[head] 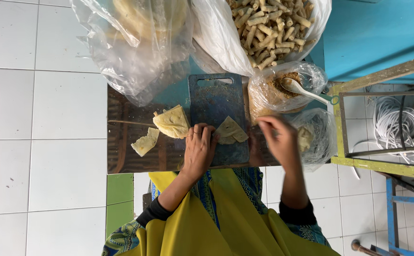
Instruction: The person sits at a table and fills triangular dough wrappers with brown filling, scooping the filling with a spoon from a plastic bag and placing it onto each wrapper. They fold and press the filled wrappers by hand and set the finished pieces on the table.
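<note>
Triangular pastry sheet point(231, 131) is being pinned flat on the dark cutting board point(216, 102) by the left hand point(199, 149), fingers together pressing its edge; right hand point(278, 137) is being held just beside it, fingertips pinched, contents indiscernible; filling bag with spoon point(301, 88) kept near

You are looking down at a floor of large white tiles point(41, 109), evenly lit by daylight. A low dark wooden bench point(126, 147) is standing on it. At your right, a yellow-painted frame point(382, 163) is sitting before a turquoise wall point(382, 33).
</note>
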`<state>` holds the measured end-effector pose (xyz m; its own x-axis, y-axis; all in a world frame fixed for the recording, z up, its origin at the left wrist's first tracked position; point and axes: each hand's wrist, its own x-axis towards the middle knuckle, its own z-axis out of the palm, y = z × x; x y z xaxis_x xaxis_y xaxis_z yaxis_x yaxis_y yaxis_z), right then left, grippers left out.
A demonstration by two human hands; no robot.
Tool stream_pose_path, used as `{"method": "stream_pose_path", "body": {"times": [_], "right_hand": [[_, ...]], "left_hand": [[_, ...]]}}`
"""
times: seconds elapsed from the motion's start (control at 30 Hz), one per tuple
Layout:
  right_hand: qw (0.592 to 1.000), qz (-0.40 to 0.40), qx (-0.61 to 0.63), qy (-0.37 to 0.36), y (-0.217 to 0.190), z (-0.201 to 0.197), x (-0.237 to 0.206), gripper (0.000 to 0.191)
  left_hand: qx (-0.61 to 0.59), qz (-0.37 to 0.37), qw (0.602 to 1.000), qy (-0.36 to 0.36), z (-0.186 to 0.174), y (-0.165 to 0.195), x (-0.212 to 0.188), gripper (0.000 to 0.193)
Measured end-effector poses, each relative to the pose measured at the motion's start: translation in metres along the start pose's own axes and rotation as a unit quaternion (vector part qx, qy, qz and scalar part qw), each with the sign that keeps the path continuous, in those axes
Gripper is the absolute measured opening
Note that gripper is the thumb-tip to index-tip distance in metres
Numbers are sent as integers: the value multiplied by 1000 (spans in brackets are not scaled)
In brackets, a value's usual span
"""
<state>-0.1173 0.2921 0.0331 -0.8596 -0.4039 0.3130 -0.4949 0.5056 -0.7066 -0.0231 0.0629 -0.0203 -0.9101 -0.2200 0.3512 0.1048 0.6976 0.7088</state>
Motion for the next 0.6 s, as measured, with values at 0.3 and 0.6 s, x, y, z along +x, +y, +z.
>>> {"method": "stream_pose_path", "body": {"times": [0.3,0.6], "right_hand": [[899,59,-435,5,1,-76,-59,39],[905,55,-421,-4,24,-56,-71,44]], "left_hand": [[20,3,1000,-23,2,-4,-3,15],[11,16,999,-25,-6,-3,2,11]]}}
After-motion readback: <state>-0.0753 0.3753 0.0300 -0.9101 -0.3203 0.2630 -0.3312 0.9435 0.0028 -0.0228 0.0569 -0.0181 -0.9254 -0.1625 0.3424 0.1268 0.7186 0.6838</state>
